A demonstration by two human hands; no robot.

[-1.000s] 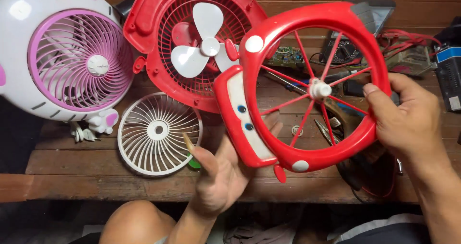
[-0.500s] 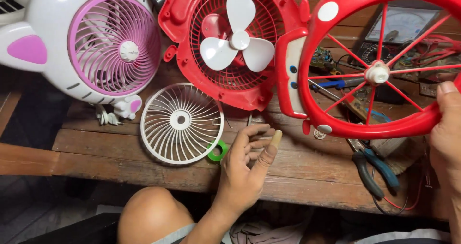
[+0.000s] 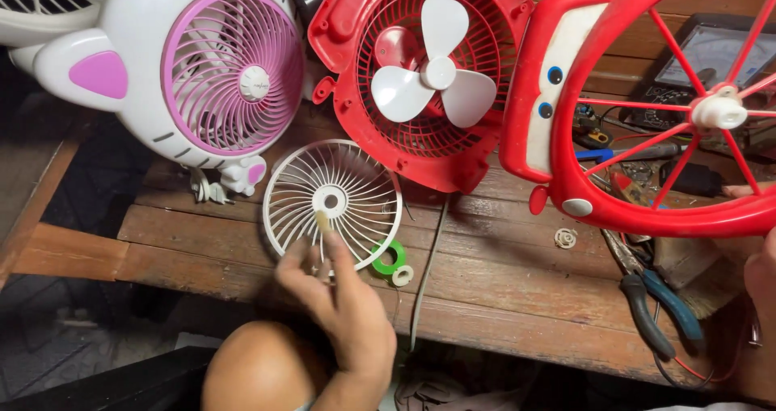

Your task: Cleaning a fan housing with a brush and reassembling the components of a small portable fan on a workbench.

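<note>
Now left hand [image 3: 343, 302] fingers pinch a small stick over white grille [image 3: 333, 201]; right hand's [image 3: 760, 278] grip unclear

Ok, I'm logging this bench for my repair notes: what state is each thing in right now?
Red fan body: lying open, front cover off, white blades bare.
Red front cover: lifted off, held up at the right edge.
White round grille: loose, flat on the table.
Pink-and-white fan: assembled, grille on.
Pliers: lying shut.
Left hand: pinching a small pale piece over the grille.

On the counter [image 3: 517, 298], the loose grille [image 3: 333, 201] lies before the open fan [image 3: 420, 71]; the cat-shaped fan [image 3: 194, 71] stands left of it, pliers [image 3: 655, 302] far right.
</note>
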